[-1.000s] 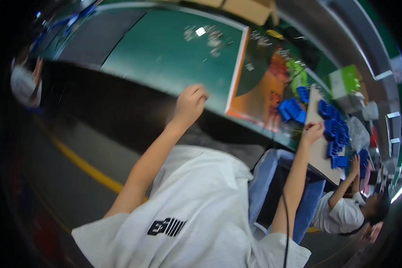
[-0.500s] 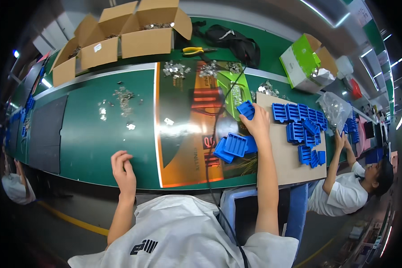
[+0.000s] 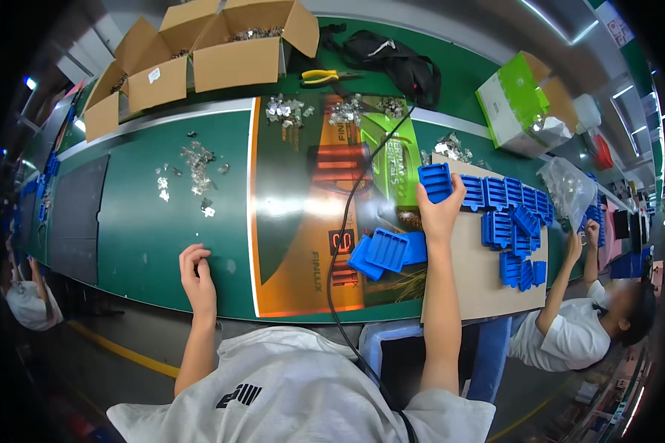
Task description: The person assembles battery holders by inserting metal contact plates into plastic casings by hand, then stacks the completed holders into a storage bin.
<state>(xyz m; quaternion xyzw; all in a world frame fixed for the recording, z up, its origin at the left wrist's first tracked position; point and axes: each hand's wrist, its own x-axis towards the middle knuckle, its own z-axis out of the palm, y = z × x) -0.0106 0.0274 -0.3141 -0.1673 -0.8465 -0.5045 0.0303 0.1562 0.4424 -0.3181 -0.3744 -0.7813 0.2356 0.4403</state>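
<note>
Over a green workbench, a blue tray is gripped by the right hand, thumb and fingers at its sides, probably keeping its inside uncovered, beside similar trays grouped on cardboard. The left hand, half-curled, looks empty.

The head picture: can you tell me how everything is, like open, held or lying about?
Left hand: fingers curled, nothing visible in it
Right hand: gripping a blue tray
Blue tray: held, compartments showing
Cardboard boxes: open, metal bits inside
Green-and-white box: open
Yellow-handled pliers: lying down
Loose metal pieces: scattered
Clear plastic bag: crumpled
</note>
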